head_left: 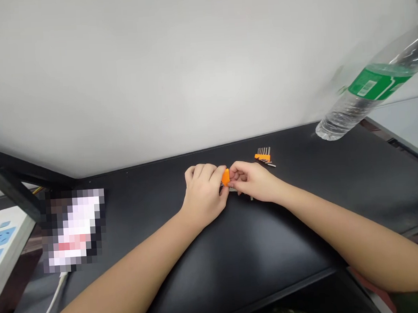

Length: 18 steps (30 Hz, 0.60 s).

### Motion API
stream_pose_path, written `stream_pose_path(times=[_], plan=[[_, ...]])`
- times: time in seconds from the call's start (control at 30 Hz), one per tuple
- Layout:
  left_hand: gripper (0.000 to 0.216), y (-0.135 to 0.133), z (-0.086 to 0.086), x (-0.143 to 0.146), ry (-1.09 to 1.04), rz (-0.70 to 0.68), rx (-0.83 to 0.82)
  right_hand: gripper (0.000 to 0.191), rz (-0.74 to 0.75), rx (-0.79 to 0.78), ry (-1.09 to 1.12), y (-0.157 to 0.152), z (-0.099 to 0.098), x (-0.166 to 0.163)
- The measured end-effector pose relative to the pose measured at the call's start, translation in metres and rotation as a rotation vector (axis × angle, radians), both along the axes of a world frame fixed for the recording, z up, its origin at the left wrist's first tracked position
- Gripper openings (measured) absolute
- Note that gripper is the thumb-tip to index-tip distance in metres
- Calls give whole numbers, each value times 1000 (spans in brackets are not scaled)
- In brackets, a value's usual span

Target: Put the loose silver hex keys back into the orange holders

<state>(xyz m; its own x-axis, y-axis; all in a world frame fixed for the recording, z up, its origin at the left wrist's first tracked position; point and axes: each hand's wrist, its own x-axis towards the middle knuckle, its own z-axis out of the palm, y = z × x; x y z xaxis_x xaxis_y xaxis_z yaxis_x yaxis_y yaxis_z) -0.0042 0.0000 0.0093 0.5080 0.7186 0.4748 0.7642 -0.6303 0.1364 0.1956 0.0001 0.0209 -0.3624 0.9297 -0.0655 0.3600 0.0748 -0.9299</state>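
My left hand is closed around an orange plastic holder, with thumb and fingers gripping its sides. Close against it, my right hand has its fingers curled in a pinch. A thin metal hex key pokes out below the right fingers, its bent end pointing down; the rest is mostly covered by the hand. Just beyond the right hand lies a second orange holder with several hex keys of stepped lengths in it.
The black tabletop meets a white wall. A water bottle with a green label stands at the right rear. To the left are a blurred-out phone on a white cable, a power strip and a black frame.
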Motion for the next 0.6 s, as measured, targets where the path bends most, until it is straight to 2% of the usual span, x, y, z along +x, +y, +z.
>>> stream_pose_path(times=[0.13,0.27,0.43,0.6], plan=[[35,-2,0,0,17,-33,58,12,-35,-146,32,2,-3,0],[32,-1,0,0,23,-29,67,9,-30,-179,-42,2,0,1],[32,-1,2,0,18,-29,60,11,-29,-145,-83,1,5,5],[29,-2,3,0,-21,-24,-11,13,29,-7,-89,0,7,11]])
